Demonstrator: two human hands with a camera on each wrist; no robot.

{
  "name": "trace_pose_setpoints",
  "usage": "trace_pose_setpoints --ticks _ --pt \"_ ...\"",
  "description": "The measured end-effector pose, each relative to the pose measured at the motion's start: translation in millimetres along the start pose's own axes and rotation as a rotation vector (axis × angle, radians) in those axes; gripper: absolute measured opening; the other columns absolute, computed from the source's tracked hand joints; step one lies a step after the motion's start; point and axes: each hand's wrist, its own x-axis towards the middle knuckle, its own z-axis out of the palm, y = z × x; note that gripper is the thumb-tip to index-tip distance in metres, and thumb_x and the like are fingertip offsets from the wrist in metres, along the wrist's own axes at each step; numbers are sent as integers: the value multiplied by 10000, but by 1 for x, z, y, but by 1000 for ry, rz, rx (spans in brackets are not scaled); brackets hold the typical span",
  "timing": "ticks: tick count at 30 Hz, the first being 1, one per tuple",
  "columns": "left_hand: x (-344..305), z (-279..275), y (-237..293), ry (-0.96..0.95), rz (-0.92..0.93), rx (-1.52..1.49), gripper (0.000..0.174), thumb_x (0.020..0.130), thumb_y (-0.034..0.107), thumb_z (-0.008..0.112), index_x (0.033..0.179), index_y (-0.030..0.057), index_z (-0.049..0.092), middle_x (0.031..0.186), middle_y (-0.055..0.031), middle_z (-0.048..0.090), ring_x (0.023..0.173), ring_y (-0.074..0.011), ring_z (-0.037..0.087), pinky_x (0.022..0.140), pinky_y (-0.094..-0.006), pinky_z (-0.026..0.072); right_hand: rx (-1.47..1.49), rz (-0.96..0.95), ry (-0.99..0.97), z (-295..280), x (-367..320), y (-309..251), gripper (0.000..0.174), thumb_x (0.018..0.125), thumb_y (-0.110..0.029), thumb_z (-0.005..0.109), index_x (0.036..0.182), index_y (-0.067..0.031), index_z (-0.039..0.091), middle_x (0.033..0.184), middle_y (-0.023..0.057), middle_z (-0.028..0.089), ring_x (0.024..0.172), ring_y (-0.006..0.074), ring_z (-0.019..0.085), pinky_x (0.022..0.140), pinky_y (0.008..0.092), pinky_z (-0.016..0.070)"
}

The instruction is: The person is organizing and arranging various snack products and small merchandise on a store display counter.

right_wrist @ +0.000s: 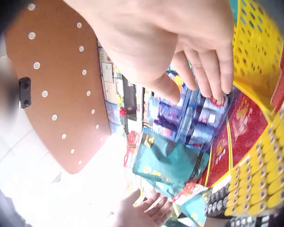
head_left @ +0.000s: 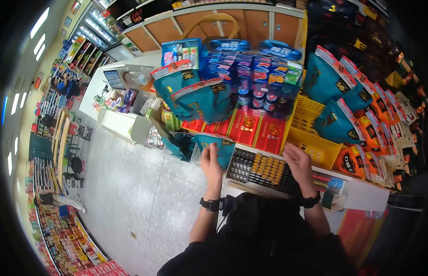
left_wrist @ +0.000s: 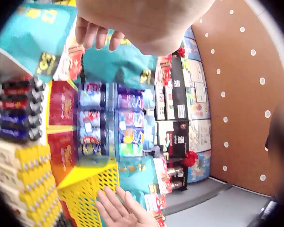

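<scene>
In the head view the left hand (head_left: 211,164) hovers beside a teal pouch (head_left: 218,146) near the counter's edge, its fingers loosely extended and holding nothing. The right hand (head_left: 298,166) is raised over the right end of a rack of small yellow-and-black items (head_left: 267,169), fingers relaxed, nothing in them. Red boxes (head_left: 250,129) lie between and beyond the two hands. Both hands also show in the left wrist view, the left (left_wrist: 142,23) at the top and the right (left_wrist: 120,210) at the bottom. The right wrist view has the right hand (right_wrist: 165,42) close up, fingers spread slightly.
Blue packs and bottles (head_left: 257,78) fill a display behind the red boxes, with large teal pouches (head_left: 202,101) to its left. Yellow baskets (head_left: 310,145) and orange bags (head_left: 372,133) stand at the right. Store shelves and people (head_left: 64,87) are at the far left.
</scene>
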Motion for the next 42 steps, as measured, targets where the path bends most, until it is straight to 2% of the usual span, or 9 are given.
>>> trace_pose_setpoints --ticks 4,5,8,15,20,30,34,37,42 --pt "37 -48 -35 97 -27 91 585 997 496 475 1317 11 547 1281 -115 591 1165 -218 556 920 -368 446 -132 -157 -139 74 28 14 387 841 -133 746 1164 52 640 1073 222 697 980 291 699 836 337 550" --pt "47 -56 -43 57 -119 30 661 985 544 457 1417 42 458 1392 -130 511 1281 -257 475 1037 -405 365 -209 -180 -171 90 34 13 409 829 -155 752 1164 52 640 1067 232 692 978 326 692 836 347 548" --pt "80 -58 -71 91 -134 -18 711 993 461 503 1437 -77 366 1408 -214 475 1289 -264 457 1087 -356 328 -341 -158 -233 137 49 3 418 822 -231 741 1131 39 657 1006 234 693 932 397 673 817 405 541" --pt "88 -57 -48 -38 -204 38 654 972 510 492 1427 43 446 1419 -133 493 1344 -260 404 1095 -434 272 -593 -131 -261 183 58 9 160 867 -141 619 810 -11 693 763 221 663 822 389 649 725 497 507" --pt "72 -73 -37 63 7 76 501 1017 378 486 1257 -54 572 1193 -156 631 1112 -213 562 988 -325 404 -423 -262 -166 173 49 -12 161 891 -145 618 883 -9 704 830 182 678 808 364 655 701 466 510" --pt "-4 -41 57 80 344 -52 434 1028 223 501 1371 -42 480 1296 -175 574 1167 -214 544 1025 -334 400 -133 -584 9 111 24 -97 131 880 -87 667 978 -11 709 873 128 679 784 298 659 673 366 519" --pt "-14 -23 56 -40 370 142 344 993 139 568 1274 -60 554 1173 -155 642 1052 -185 591 945 -312 446 -83 -636 75 68 13 -123 140 869 -41 662 996 -19 717 868 111 682 789 264 665 661 341 522" --pt "-22 -2 66 -191 405 174 155 959 70 606 1028 -63 646 912 -61 680 835 -108 585 771 -258 469 -130 -770 227 30 6 -135 197 825 3 686 1012 -40 729 860 70 679 776 223 656 659 316 520" --pt "-24 60 86 -534 411 202 113 935 52 626 975 -53 637 830 -58 653 779 -77 551 701 -232 441 -301 -770 441 -41 2 -136 197 822 2 689 1009 -50 729 842 63 686 764 226 649 658 318 512"
